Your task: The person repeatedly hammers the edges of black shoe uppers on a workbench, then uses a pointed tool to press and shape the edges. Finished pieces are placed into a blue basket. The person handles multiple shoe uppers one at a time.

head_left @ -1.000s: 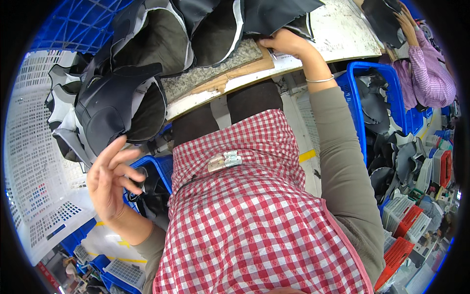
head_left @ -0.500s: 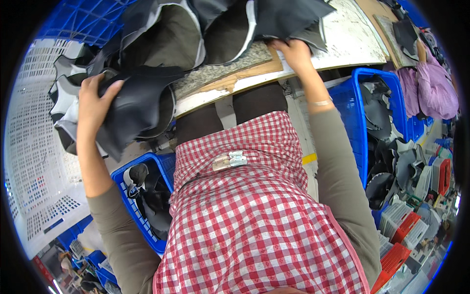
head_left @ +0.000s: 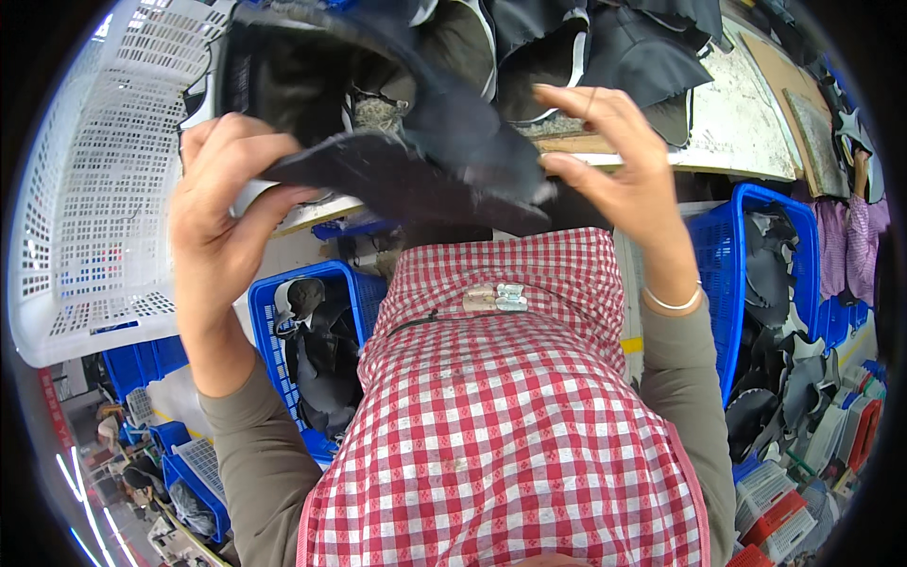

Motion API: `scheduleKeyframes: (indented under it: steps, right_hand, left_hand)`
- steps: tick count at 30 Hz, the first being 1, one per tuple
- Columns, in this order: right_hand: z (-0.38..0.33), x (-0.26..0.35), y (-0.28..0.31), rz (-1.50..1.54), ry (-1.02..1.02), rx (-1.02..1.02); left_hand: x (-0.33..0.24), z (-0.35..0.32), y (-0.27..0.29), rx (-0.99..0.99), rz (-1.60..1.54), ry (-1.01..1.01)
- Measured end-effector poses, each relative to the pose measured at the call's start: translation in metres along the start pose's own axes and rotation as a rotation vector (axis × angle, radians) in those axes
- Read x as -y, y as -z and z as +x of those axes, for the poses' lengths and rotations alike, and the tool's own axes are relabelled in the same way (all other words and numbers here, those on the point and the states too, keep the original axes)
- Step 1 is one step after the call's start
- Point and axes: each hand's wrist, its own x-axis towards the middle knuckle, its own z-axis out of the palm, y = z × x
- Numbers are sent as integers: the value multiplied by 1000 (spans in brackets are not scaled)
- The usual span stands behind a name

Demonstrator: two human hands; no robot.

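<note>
A black leather piece, looking like a shoe upper point(head_left: 387, 180), is held up in front of the bench, blurred by motion. My left hand point(head_left: 222, 203) pinches its left edge between thumb and fingers. Close by its right end is my right hand point(head_left: 633, 175), thumb and fingers spread, with nothing plainly gripped. Behind the held piece, several more black shoe uppers point(head_left: 642, 57) with grey lining and pale edges lie on the bench point(head_left: 732, 142). The held piece hides part of them and the bench's front edge.
A white perforated basket point(head_left: 104, 189) stands at the left. Blue crates with dark pieces stand below the bench, one at left point(head_left: 269, 279) and one at right point(head_left: 713, 293). At far right is another person's purple sleeve point(head_left: 846, 246). Red and white crates are stacked lower right.
The left hand has brought the upper rightward from beside the white basket to in front of me. My right hand has left the bench edge and risen beside it. The view has shifted.
</note>
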Motion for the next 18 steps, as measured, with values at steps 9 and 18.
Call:
scheduleKeyframes:
  steps: [9,18]
  right_hand:
    - [-20,-26,-78,-103,61,96]
    - [-43,-22,-96,-216,83,-76]
  left_hand:
    - [18,-37,-145,-132,-170,508]
    - [32,-44,-100,-238,-1072,583]
